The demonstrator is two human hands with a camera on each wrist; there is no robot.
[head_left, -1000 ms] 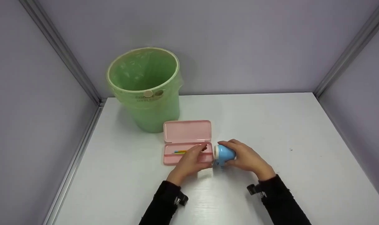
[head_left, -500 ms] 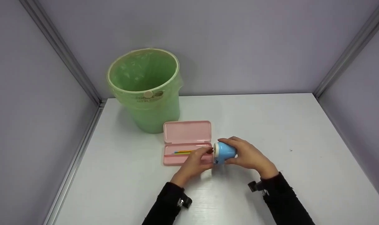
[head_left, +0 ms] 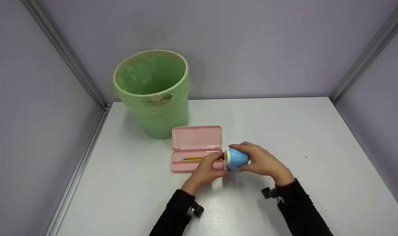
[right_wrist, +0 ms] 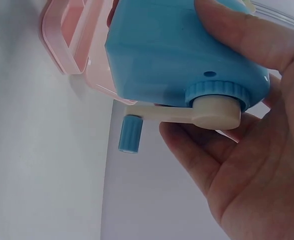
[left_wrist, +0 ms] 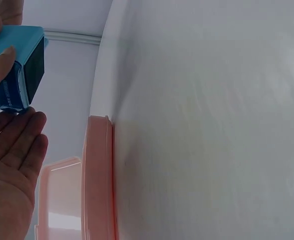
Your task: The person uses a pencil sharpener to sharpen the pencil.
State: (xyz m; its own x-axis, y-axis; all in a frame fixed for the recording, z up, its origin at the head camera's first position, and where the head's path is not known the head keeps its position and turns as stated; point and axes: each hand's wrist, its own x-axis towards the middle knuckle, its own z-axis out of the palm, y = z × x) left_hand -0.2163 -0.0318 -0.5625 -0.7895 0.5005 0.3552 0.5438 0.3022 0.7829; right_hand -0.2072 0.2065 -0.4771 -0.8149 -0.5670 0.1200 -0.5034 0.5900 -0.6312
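A blue pencil sharpener [head_left: 237, 159] with a cream front ring is gripped by my right hand [head_left: 264, 162], tilted onto its side above the table. In the right wrist view its cream crank handle [right_wrist: 167, 114] with a blue knob [right_wrist: 130, 134] points downward. My left hand [head_left: 204, 170] reaches to its front end. In the left wrist view the left thumb [left_wrist: 0, 67] overlaps the sharpener, while the other fingers [left_wrist: 24, 142] extend fairly straight under its edge. Behind the left hand lies an opened pink pencil case [head_left: 197, 137], with pencils [head_left: 191, 159] inside.
A green trash bin [head_left: 159, 111] lined with a bag stands at the back left, close behind the pencil case. The white table [head_left: 284, 131] is bounded by pale walls [head_left: 251, 49] at the back and sides.
The left hand has moved slightly right, its fingertips coming up to the sharpener's front. The right hand has raised the sharpener slightly. The pencil case and bin stay in place.
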